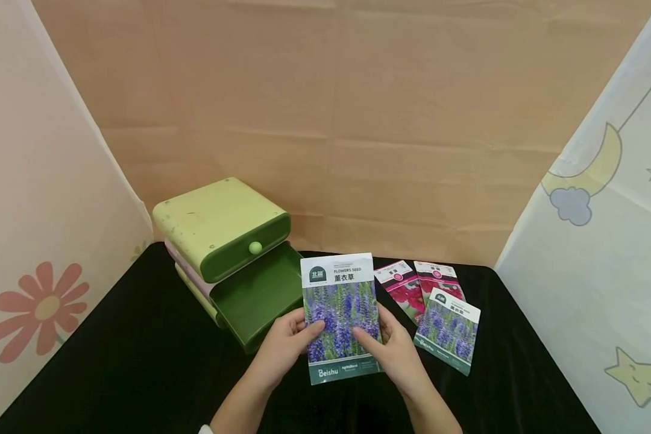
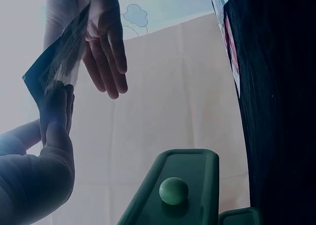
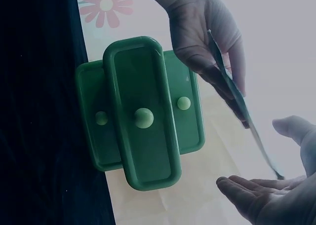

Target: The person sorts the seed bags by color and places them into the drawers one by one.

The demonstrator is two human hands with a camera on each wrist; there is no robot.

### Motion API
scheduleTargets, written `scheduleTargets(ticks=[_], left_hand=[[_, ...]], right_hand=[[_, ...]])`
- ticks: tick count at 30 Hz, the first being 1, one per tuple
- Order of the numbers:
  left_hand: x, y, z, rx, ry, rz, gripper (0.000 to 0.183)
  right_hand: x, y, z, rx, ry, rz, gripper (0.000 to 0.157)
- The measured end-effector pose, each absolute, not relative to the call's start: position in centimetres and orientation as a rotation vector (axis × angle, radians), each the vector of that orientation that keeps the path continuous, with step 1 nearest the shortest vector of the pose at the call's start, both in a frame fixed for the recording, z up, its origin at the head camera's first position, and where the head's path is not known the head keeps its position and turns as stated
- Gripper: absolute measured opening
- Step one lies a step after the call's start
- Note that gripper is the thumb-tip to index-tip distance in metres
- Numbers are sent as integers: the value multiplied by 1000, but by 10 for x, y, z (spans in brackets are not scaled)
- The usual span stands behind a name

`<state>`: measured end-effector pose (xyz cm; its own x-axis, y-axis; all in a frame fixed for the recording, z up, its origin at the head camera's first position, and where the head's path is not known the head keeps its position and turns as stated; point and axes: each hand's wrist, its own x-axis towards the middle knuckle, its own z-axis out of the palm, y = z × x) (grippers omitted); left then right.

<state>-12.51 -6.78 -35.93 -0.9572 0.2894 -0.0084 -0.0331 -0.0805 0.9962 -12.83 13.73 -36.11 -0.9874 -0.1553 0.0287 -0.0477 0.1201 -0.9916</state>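
A lavender flower seed packet point(image 1: 340, 319) stands tilted up between both hands in the head view. My left hand point(image 1: 283, 343) grips its left edge, thumb on the front and fingers behind. My right hand point(image 1: 393, 349) is at its right edge. In the right wrist view the packet's edge meets the straight fingers of the right hand point(image 3: 266, 200), whose thumb stands apart from it. Behind and left is a drawer box point(image 1: 222, 223), its middle drawer point(image 1: 260, 295) pulled out. The drawer's round knob point(image 3: 143, 118) shows in the right wrist view.
Right of the hands lie a smaller-looking lavender packet point(image 1: 449, 331) and two pink-red flower packets, one at the left point(image 1: 400, 289) and one at the right point(image 1: 439, 280). Black cloth point(image 1: 141, 361) covers the table. Printed side panels and a tan backdrop point(image 1: 358, 120) enclose it.
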Motion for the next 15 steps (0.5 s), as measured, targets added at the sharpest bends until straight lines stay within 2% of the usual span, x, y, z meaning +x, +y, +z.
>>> scheduleTargets(ticks=[4,9,12,15], left_hand=[[-128,-72,-362,248,1937,2165,46],[-133,-86,-365,300,1858,2229,52],[-135,-97,-362,274,1832,2270,54],[-134,-106,-358,209,1797,2277,53]], right_hand=[[-129,142,-361,-270,2351,-1980,69],[-134,153,-362,-278,2332,-2005,63],[-140,164,-365,-201,2335,-1977,63],[-148,180,-369,-108,2393,-1860,71]])
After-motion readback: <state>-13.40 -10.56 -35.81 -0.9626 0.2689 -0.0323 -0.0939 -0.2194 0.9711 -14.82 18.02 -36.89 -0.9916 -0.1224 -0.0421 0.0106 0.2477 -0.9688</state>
